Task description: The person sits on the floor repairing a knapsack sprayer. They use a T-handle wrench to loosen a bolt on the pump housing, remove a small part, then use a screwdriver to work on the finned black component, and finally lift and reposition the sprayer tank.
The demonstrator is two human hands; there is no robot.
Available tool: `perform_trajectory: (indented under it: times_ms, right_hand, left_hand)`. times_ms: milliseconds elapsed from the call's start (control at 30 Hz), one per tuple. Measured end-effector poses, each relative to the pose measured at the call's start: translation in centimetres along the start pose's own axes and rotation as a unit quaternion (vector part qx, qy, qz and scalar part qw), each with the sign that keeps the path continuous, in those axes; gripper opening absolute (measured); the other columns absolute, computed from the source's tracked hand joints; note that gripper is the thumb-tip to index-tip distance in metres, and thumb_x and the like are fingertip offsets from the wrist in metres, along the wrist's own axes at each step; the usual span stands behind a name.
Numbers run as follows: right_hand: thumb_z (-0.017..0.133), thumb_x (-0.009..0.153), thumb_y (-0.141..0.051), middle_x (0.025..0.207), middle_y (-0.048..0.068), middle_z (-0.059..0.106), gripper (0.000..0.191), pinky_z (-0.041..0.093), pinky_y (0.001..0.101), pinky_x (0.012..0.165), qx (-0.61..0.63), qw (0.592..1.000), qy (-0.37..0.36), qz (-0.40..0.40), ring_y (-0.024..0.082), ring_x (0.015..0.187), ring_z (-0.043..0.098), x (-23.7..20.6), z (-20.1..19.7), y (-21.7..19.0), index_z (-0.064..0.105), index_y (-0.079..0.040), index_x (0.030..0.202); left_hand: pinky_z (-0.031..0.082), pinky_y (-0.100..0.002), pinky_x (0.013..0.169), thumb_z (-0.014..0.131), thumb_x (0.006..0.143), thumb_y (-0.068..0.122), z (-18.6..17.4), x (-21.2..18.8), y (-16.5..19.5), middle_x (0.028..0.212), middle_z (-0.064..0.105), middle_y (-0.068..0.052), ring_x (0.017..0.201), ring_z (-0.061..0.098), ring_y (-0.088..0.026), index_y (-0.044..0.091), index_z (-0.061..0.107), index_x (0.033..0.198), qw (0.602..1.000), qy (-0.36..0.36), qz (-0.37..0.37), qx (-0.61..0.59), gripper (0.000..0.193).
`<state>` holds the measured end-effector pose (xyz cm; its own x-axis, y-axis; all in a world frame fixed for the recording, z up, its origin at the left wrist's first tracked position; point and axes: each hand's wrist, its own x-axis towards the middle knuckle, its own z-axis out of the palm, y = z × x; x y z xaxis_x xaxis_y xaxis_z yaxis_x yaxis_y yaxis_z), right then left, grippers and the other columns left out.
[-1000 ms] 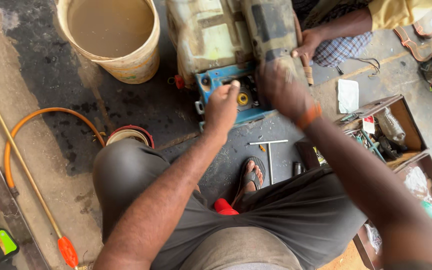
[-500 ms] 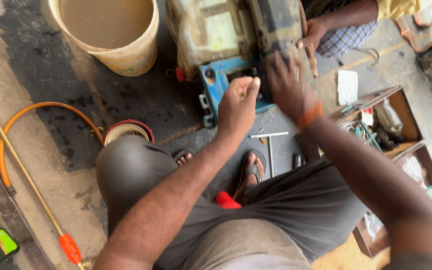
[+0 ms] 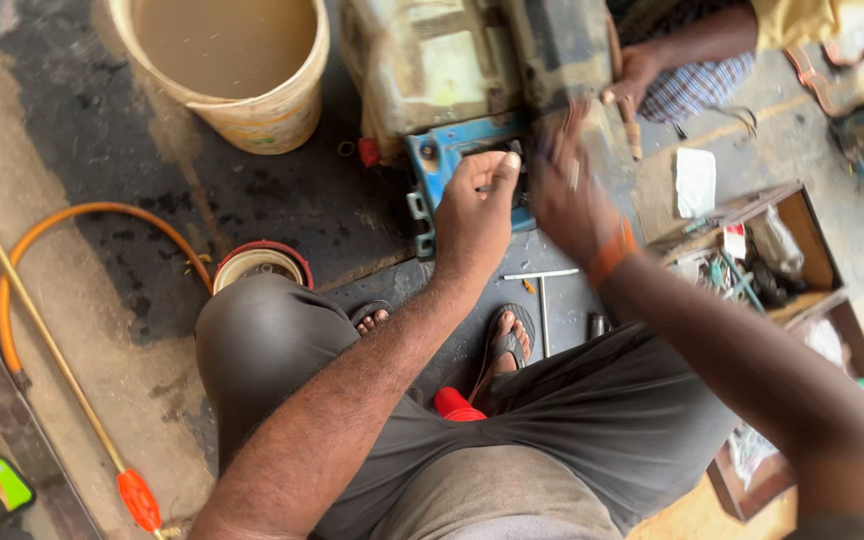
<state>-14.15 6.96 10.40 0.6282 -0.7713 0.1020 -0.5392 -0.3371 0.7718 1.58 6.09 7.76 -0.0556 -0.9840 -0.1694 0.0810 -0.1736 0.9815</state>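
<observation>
A grimy sprayer machine with a pale tank (image 3: 432, 70) lies on the floor, its blue base (image 3: 442, 165) toward me. My left hand (image 3: 474, 215) presses on the blue base with fingers curled around a small part near the dark opening; what it grips is hidden. My right hand (image 3: 567, 195), blurred and wearing an orange wristband, rests on the machine's underside just right of the left hand. Another person's hand (image 3: 632, 75) holds the far side of the machine.
A tan bucket of murky water (image 3: 227, 70) stands at top left. An orange hose and brass lance (image 3: 42, 330) lie left. A red-rimmed round lid (image 3: 260, 258) is by my knee. A T-handle tool (image 3: 542, 300) lies near my sandalled foot. A wooden toolbox (image 3: 762, 260) sits right.
My left hand slid forward onto the blue base and curled its fingers. My right hand dropped lower and closer to the left. The view shifted slightly downward.
</observation>
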Motion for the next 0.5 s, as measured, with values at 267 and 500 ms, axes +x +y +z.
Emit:
perform_trajectory:
  times_ms: [267, 500]
  right_hand:
    - [0.062, 0.091, -0.022, 0.140, 0.010, 0.060, 0.032, 0.048, 0.0457, 0.104, 0.338, 0.915, -0.208, -0.074, 0.029, 0.122, 0.063, -0.4, -0.2, 1.5, 0.071, -0.022, 0.122]
    - [0.054, 0.090, -0.034, 0.120, 0.013, 0.069, 0.052, 0.018, 0.0529, 0.126, 0.066, 0.992, -0.052, -0.092, 0.027, 0.124, 0.064, 1.8, 4.1, -0.8, 0.068, -0.006, 0.131]
  left_hand:
    - [0.058, -0.034, 0.087, 0.062, 0.099, 0.043, -0.9, 0.4, 1.0, 0.106, 0.075, -0.008, 0.098, 0.073, -0.018, 0.004, 0.068, 0.116, 0.998, 0.001, -0.057, -0.009, 0.043]
    - [0.058, -0.034, 0.087, 0.064, 0.098, 0.042, 0.3, -0.8, 0.2, 0.106, 0.075, -0.009, 0.099, 0.073, -0.019, 0.003, 0.067, 0.119, 1.000, 0.005, -0.014, 0.017, 0.044]
